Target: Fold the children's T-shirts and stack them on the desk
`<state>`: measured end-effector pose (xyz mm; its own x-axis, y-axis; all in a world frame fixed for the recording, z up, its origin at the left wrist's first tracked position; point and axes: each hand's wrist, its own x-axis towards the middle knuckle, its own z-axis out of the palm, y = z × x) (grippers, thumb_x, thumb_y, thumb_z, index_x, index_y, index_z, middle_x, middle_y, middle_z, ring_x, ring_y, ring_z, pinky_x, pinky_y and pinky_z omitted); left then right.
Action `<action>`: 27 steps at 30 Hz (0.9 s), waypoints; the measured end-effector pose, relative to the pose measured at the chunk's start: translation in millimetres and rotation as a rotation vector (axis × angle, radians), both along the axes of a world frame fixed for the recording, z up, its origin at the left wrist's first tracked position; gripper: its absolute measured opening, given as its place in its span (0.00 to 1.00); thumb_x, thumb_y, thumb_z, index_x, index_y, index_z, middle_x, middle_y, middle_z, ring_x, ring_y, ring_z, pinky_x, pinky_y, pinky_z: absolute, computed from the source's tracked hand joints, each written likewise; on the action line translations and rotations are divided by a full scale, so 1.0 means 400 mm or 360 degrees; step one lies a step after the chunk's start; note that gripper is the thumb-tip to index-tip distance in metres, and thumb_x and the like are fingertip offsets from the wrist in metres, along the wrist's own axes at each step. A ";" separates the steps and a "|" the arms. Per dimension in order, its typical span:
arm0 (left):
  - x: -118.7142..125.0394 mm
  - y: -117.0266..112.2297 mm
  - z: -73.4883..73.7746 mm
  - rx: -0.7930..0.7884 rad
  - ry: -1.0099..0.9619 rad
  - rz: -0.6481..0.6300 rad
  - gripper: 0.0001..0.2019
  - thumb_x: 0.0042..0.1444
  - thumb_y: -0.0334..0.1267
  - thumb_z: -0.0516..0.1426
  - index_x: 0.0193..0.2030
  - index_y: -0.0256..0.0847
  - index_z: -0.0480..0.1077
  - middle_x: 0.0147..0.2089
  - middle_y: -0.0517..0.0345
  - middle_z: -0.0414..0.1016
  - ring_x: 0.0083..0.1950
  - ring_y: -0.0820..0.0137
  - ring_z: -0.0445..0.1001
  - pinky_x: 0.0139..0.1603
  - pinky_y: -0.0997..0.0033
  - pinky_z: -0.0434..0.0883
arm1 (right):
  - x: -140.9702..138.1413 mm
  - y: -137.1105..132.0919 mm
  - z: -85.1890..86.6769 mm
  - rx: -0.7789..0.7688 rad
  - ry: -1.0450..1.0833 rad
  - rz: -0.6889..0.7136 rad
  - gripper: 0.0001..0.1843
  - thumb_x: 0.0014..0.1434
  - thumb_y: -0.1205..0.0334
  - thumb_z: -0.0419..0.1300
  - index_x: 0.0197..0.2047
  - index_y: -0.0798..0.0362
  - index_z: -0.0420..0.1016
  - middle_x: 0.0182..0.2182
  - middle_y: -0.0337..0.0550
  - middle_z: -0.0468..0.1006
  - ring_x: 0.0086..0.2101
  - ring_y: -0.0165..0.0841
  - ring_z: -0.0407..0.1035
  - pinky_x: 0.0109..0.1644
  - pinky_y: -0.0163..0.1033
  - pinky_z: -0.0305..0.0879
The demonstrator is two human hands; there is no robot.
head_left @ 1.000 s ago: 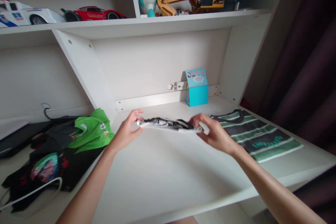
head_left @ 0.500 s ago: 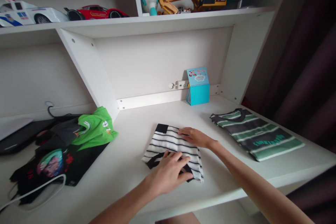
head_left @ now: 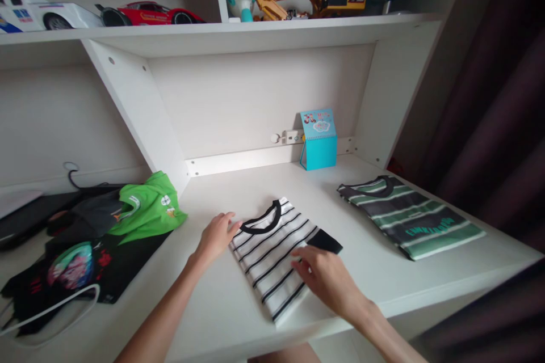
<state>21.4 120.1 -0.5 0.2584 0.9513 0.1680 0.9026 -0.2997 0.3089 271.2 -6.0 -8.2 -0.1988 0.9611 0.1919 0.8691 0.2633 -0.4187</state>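
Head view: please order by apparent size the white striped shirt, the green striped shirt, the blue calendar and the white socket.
1. white striped shirt and green striped shirt: about alike; the white one is nearer the camera, so unranked.
2. blue calendar
3. white socket

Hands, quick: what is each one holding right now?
Left hand: open, touching the collar edge of the folded white, black-striped cotton T-shirt.
Right hand: open, flat on that shirt, holding nothing.
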 end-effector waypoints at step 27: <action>-0.066 -0.029 -0.072 -0.0391 -0.0781 0.0114 0.08 0.46 0.36 0.53 0.35 0.40 0.65 0.25 0.63 0.70 0.25 0.71 0.72 0.29 0.75 0.67 | 0.043 0.380 0.008 0.0109 0.0369 0.0161 0.22 0.57 0.63 0.54 0.55 0.56 0.63 0.52 0.54 0.68 0.50 0.39 0.64 0.55 0.43 0.56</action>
